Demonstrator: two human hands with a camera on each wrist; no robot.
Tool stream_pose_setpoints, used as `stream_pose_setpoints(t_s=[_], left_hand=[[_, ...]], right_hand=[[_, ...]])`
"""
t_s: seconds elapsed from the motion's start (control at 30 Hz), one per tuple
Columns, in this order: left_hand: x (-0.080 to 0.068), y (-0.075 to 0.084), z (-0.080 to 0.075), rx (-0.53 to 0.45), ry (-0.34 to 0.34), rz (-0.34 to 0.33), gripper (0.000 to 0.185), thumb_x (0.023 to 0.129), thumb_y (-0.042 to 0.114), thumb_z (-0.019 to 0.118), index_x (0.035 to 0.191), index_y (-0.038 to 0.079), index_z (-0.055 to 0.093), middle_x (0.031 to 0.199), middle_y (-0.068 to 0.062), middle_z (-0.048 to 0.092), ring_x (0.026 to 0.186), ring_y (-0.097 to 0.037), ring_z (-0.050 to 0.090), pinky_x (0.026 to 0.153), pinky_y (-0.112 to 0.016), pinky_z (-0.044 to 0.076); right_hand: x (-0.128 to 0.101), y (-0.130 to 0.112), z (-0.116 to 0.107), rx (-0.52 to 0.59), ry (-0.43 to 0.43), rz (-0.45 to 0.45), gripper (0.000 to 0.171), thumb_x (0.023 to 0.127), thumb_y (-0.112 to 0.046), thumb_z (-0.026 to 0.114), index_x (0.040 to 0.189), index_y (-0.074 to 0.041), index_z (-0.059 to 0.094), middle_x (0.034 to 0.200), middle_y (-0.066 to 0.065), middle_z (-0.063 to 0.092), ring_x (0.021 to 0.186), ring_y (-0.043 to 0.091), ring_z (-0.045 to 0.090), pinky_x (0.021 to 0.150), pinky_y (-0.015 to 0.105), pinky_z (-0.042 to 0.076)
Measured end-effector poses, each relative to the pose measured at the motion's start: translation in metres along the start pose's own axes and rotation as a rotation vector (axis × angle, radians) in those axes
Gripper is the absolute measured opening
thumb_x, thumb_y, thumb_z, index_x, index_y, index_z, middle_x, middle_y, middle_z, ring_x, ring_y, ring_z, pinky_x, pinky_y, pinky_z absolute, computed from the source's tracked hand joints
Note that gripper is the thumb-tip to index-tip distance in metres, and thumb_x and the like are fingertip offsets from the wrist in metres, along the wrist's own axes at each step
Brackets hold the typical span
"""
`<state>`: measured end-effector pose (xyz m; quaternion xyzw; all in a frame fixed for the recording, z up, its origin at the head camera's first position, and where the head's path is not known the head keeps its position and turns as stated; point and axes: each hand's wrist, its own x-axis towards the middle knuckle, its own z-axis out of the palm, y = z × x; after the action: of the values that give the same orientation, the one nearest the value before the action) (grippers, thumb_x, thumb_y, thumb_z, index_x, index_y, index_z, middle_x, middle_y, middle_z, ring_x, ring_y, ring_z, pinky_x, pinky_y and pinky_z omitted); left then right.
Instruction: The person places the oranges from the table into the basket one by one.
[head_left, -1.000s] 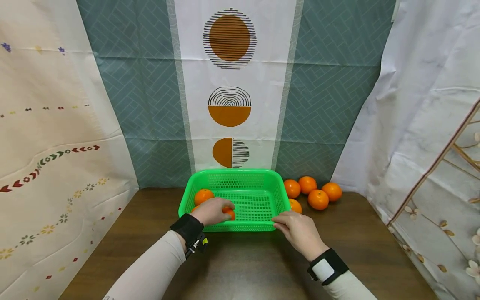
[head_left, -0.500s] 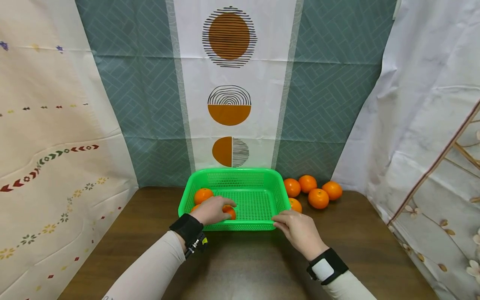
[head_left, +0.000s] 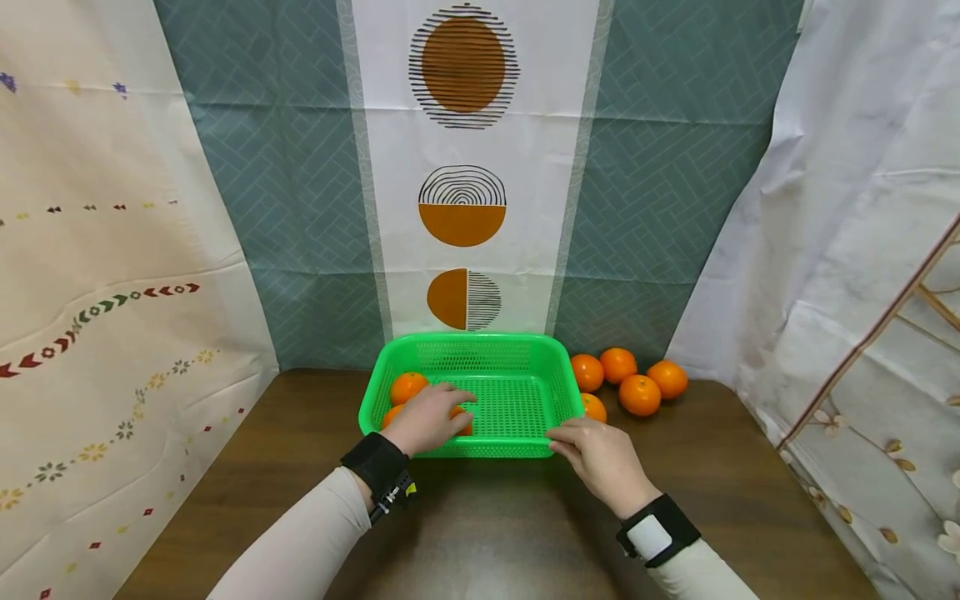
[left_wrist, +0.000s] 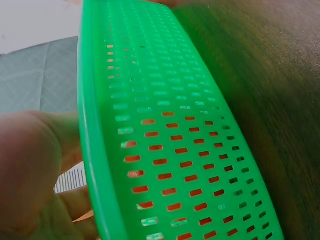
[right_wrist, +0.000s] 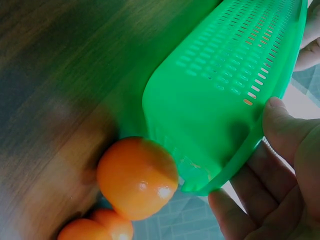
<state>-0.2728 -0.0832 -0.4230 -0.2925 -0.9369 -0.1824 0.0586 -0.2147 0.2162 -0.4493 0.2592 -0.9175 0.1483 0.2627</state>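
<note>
A green perforated plastic basket point(head_left: 513, 408) stands on the table against the backdrop. At its front right corner, my right hand point(head_left: 600, 462) pinches the rim, thumb outside and fingers over the inner side in the right wrist view. My left hand point(head_left: 426, 417) reaches over the front rim at the left, its fingers loosely extended above an orange point(head_left: 464, 428) that it partly covers. Two more oranges lie in the left part of the basket, one at the back point(head_left: 408, 387) and one beside the hand point(head_left: 392, 415). The left wrist view shows orange colour through the basket's slots point(left_wrist: 172, 170).
Several oranges point(head_left: 640, 395) sit on the table to the right of the basket; the nearest point(right_wrist: 137, 177) is right at its side wall. Fabric hangings point(head_left: 300, 208) enclose the brown wooden table point(head_left: 480, 533) at the back and both sides.
My left hand's fingers have lifted and straightened slightly over the orange. My right hand keeps its place on the basket rim. The head view has shifted a little.
</note>
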Motion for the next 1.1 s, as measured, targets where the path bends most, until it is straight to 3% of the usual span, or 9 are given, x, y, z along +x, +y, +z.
stream_pose_setpoints(t_s=[0.2,0.33,0.47,0.6,0.8,1.0,1.1], left_hand=[[0.000,0.005,-0.003,0.130,0.101,0.039,0.044,0.101,0.037,0.062,0.139,0.014,0.062,0.142,-0.013,0.056,0.135,-0.033,0.047,0.112,-0.050,0.038],[-0.004,0.004,-0.003,0.210,0.212,0.100,0.045,0.101,0.036,0.062,0.140,0.014,0.060,0.143,-0.015,0.054,0.135,-0.034,0.047,0.111,-0.051,0.038],[-0.019,0.000,0.001,0.287,0.321,0.142,0.049,0.100,0.034,0.065,0.144,0.013,0.057,0.146,-0.017,0.051,0.135,-0.040,0.046,0.110,-0.058,0.037],[-0.038,-0.006,0.005,0.349,0.378,0.146,0.057,0.098,0.037,0.067,0.149,0.015,0.051,0.151,-0.016,0.046,0.138,-0.042,0.043,0.109,-0.063,0.036],[-0.060,-0.014,0.007,0.389,0.416,0.117,0.061,0.098,0.042,0.064,0.151,0.015,0.049,0.156,-0.015,0.040,0.144,-0.041,0.035,0.113,-0.064,0.029],[-0.077,-0.022,0.010,0.351,0.395,0.094,0.061,0.100,0.043,0.062,0.151,0.013,0.048,0.159,-0.013,0.036,0.150,-0.036,0.024,0.115,-0.064,0.023],[-0.083,-0.029,0.008,0.328,0.395,0.064,0.061,0.100,0.042,0.062,0.150,0.012,0.049,0.158,-0.012,0.038,0.150,-0.034,0.024,0.116,-0.063,0.023]], right_hand=[[0.004,0.002,-0.005,-0.005,0.010,-0.018,0.018,0.084,-0.020,0.085,0.101,-0.022,0.081,0.095,-0.011,0.072,0.087,0.009,0.069,0.069,0.034,0.058],[0.008,0.003,-0.009,-0.009,0.022,-0.019,0.019,0.083,-0.019,0.085,0.101,-0.021,0.081,0.095,-0.010,0.072,0.087,0.010,0.069,0.069,0.034,0.058],[0.008,0.003,-0.010,-0.009,0.002,-0.005,0.019,0.083,-0.020,0.085,0.102,-0.021,0.081,0.097,-0.009,0.072,0.088,0.010,0.068,0.070,0.034,0.058],[0.004,0.001,-0.010,-0.010,-0.018,0.006,0.020,0.083,-0.019,0.085,0.102,-0.021,0.081,0.097,-0.009,0.072,0.088,0.010,0.068,0.070,0.033,0.058],[0.002,0.001,-0.008,-0.006,-0.011,0.016,0.020,0.082,-0.018,0.086,0.101,-0.021,0.081,0.096,-0.009,0.072,0.088,0.010,0.068,0.070,0.034,0.058],[-0.001,-0.001,-0.003,-0.003,-0.020,0.004,0.020,0.082,-0.019,0.086,0.101,-0.023,0.081,0.096,-0.011,0.072,0.087,0.007,0.068,0.070,0.032,0.058],[0.002,-0.003,-0.002,0.004,-0.008,0.000,0.020,0.082,-0.019,0.086,0.101,-0.022,0.081,0.095,-0.011,0.072,0.087,0.008,0.068,0.070,0.033,0.058]])
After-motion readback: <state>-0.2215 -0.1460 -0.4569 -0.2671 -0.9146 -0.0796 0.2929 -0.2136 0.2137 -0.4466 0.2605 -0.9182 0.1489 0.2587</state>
